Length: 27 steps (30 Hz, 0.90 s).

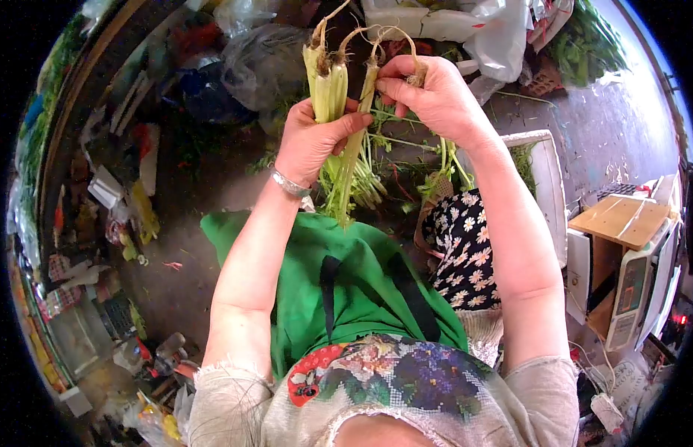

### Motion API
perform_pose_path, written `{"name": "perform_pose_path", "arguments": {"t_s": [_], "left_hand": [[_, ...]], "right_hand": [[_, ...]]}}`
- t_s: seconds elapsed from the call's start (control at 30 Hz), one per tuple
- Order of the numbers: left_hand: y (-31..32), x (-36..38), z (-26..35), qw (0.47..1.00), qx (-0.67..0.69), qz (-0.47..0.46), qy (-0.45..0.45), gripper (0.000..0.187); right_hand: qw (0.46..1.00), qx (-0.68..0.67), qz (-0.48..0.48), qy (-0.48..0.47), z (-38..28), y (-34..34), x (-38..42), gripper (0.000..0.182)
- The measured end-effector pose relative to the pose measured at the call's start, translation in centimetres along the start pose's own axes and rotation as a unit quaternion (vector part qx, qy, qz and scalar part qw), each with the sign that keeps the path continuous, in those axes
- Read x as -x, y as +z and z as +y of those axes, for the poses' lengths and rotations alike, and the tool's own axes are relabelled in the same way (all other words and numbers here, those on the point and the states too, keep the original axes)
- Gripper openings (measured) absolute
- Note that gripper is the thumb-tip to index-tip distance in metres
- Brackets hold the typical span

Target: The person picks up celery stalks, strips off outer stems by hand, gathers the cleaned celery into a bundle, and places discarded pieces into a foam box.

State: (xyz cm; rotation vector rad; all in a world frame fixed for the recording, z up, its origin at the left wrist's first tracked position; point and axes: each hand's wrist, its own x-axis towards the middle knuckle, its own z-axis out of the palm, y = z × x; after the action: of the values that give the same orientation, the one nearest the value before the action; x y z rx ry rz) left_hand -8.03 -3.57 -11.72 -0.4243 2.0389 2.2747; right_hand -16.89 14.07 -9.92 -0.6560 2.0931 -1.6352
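Note:
Pale green celery stalks, held roots up, are bunched in my left hand, which is closed around them with the thumb across the front. Brown, stringy roots top the stalks, and their lower ends hang over the green apron. My right hand is closed in a pinch beside one slanting stalk, near its root end. Another celery root shows at the right fingers, and leafy stems hang below that hand. The palm side of the right grip is hidden.
Loose celery stalks and leaves lie on the floor beyond the apron. A white foam box stands to the right, near a scale with a wooden board. Plastic bags and clutter lie ahead and left; leafy greens lie far right.

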Motion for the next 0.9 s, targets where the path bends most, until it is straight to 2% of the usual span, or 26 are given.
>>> {"name": "perform_pose_path", "arguments": {"t_s": [0.13, 0.2, 0.37, 0.47, 0.57, 0.77, 0.9], "left_hand": [[0.2, 0.0, 0.2, 1.0, 0.005, 0.012, -0.006, 0.019], [0.3, 0.1, 0.3, 1.0, 0.004, 0.019, -0.005, 0.019], [-0.2, -0.2, -0.2, 1.0, 0.014, 0.017, 0.015, 0.018], [-0.2, -0.1, 0.1, 1.0, 0.021, 0.014, 0.014, 0.016], [-0.3, -0.1, 0.3, 1.0, 0.028, -0.004, 0.01, 0.015], [-0.1, -0.2, 0.2, 0.999, 0.031, 0.026, 0.018, 0.017], [0.0, -0.2, 0.2, 0.998, 0.04, 0.034, 0.03, 0.017]], "right_hand": [[1.0, 0.001, 0.008, -0.004, 0.5, -0.5, -0.1, 0.013], [0.999, -0.01, 0.019, -0.038, 0.4, -1.0, 0.0, 0.012], [0.999, -0.013, 0.04, -0.031, 1.1, -1.6, -0.3, 0.015], [0.989, 0.022, 0.144, -0.031, 0.9, -1.9, -0.3, 0.014], [0.989, -0.029, 0.145, -0.015, 0.9, -2.4, -0.4, 0.012], [0.996, -0.048, 0.055, -0.043, 1.2, -1.7, -0.6, 0.015], [0.999, -0.023, 0.025, 0.006, -0.1, -0.6, 0.1, 0.022]]}}
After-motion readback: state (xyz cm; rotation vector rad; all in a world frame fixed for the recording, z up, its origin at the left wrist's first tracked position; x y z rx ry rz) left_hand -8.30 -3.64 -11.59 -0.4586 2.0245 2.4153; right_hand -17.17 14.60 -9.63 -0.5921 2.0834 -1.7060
